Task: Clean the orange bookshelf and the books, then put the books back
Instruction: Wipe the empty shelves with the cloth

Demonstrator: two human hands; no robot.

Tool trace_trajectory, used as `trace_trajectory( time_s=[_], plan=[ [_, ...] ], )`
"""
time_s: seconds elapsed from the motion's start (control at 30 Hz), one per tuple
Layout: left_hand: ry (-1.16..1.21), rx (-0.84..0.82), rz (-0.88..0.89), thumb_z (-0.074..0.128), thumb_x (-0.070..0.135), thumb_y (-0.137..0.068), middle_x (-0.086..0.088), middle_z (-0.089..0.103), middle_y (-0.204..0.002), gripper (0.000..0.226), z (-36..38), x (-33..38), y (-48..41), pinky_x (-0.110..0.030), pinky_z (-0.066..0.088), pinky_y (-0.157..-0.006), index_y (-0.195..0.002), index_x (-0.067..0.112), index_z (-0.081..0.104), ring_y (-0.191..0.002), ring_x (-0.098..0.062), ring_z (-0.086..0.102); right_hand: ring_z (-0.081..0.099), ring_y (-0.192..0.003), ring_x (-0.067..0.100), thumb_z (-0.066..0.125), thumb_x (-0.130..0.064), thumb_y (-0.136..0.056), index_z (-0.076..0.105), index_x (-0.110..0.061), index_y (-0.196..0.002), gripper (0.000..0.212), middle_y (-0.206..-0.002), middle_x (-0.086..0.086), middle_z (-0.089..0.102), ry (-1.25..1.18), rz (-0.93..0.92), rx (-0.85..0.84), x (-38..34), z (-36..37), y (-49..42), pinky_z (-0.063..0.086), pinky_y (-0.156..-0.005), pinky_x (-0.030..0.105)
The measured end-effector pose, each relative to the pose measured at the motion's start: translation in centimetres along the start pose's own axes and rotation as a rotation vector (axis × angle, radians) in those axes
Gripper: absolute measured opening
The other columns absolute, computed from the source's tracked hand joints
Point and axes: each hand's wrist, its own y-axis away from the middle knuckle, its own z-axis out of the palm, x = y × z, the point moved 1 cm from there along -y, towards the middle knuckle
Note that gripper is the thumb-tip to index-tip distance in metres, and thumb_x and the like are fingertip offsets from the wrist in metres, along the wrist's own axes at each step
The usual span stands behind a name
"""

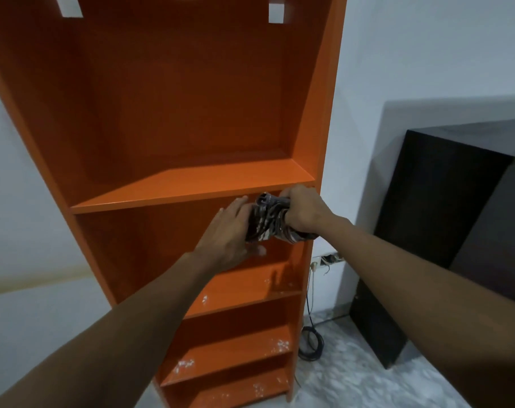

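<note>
The orange bookshelf (173,119) stands against the white wall with bare shelves; no books are in view. My right hand (303,209) grips a bunched brown-and-white patterned cloth (266,220) just under the front edge of the upper shelf board (191,187), near the right side panel. My left hand (229,235) has straight fingers laid flat against the cloth's left side. White dust specks lie on the lower shelves (232,346).
A dark brown cabinet (456,207) stands to the right of the bookshelf. A wall socket (328,260) with a black coiled cable (310,343) sits between them on the pale mottled floor (353,375).
</note>
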Motion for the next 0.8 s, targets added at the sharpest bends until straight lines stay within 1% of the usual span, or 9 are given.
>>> trace_trajectory(
  time_s=[0.07,0.13,0.23,0.33,0.4,0.47,0.6,0.7,0.8],
  plan=[
    [0.133,0.141,-0.04,0.074,0.041,-0.082,-0.006,0.053,-0.128,0.053,-0.2,-0.5,0.2,-0.036,0.044,-0.096,-0.123,0.013,0.057,-0.118,-0.024,0.05,0.059,-0.074,0.025,0.058,0.005,-0.078,0.054,-0.021,-0.063,0.03,-0.076,0.005,0.063,0.011,-0.01,-0.037,-0.4,0.9,0.5,0.046,-0.063,0.031],
    [0.154,0.174,-0.048,0.07,0.027,-0.087,-0.004,0.058,-0.101,0.022,-0.2,-0.8,0.3,-0.032,0.045,-0.076,-0.103,0.011,0.068,-0.096,-0.022,0.055,0.063,-0.083,0.029,0.059,0.004,-0.078,0.061,-0.019,-0.074,0.023,-0.085,0.009,0.068,0.022,-0.021,-0.068,-0.4,2.2,0.8,0.047,-0.067,0.033],
    [0.195,0.13,-0.13,0.069,0.015,-0.087,-0.004,0.058,-0.089,0.005,1.4,-1.9,0.3,-0.033,0.045,-0.07,-0.09,0.013,0.073,-0.087,-0.021,0.052,0.065,-0.094,0.03,0.066,-0.001,-0.079,0.068,-0.016,-0.096,0.023,-0.099,0.01,0.071,0.034,-0.021,-0.146,0.3,4.6,1.1,0.045,-0.068,0.029],
    [0.245,0.066,-0.227,0.067,0.007,-0.085,-0.01,0.066,-0.087,0.016,3.8,-2.7,-0.3,-0.037,0.053,-0.067,-0.075,0.02,0.07,-0.086,-0.029,0.061,0.065,-0.096,0.029,0.071,-0.006,-0.079,0.067,-0.012,-0.109,0.031,-0.104,0.011,0.07,0.044,-0.034,-0.267,1.3,6.9,0.8,0.048,-0.072,0.029],
    [0.236,-0.004,-0.276,0.061,-0.001,-0.087,-0.012,0.07,-0.091,0.017,5.7,-2.8,-0.7,-0.037,0.054,-0.068,-0.091,0.011,0.073,-0.08,-0.028,0.063,0.066,-0.093,0.029,0.073,-0.01,-0.08,0.068,-0.01,-0.106,0.027,-0.1,0.012,0.071,0.071,-0.05,-0.336,2.3,8.3,0.3,0.053,-0.074,0.033],
    [0.24,-0.081,-0.303,0.057,0.001,-0.091,-0.012,0.071,-0.095,0.021,7.5,-2.8,-1.0,-0.039,0.055,-0.068,-0.105,0.009,0.07,-0.074,-0.027,0.061,0.066,-0.088,0.028,0.073,-0.012,-0.082,0.07,-0.009,-0.102,0.021,-0.093,0.011,0.07,0.098,-0.05,-0.388,3.4,9.4,-0.2,0.055,-0.074,0.035],
    [0.222,-0.194,-0.373,0.05,0.005,-0.094,-0.005,0.059,-0.074,0.025,11.7,-3.7,-2.6,-0.034,0.038,-0.054,-0.11,0.013,0.068,-0.056,-0.02,0.048,0.066,-0.081,0.026,0.069,-0.013,-0.085,0.07,-0.007,-0.098,0.015,-0.086,0.009,0.069,0.123,-0.069,-0.448,6.2,12.4,-1.8,0.049,-0.064,0.031],
    [0.212,-0.227,-0.419,0.052,0.005,-0.092,-0.008,0.06,-0.078,0.03,14.6,-4.5,-3.6,-0.034,0.037,-0.055,-0.115,0.015,0.068,-0.058,-0.025,0.048,0.065,-0.08,0.028,0.063,-0.007,-0.086,0.068,-0.006,-0.103,0.018,-0.089,0.011,0.07,0.14,-0.079,-0.473,7.9,15.0,-2.8,0.05,-0.067,0.031],
    [0.253,-0.199,-0.465,0.054,0.005,-0.09,-0.016,0.07,-0.092,0.033,16.9,-5.7,-4.4,-0.035,0.041,-0.059,-0.117,0.018,0.069,-0.073,-0.038,0.06,0.063,-0.081,0.024,0.065,-0.011,-0.088,0.067,-0.011,-0.101,0.013,-0.089,0.006,0.067,0.158,-0.093,-0.461,8.9,17.0,-4.3,0.05,-0.067,0.031]
  ],
)
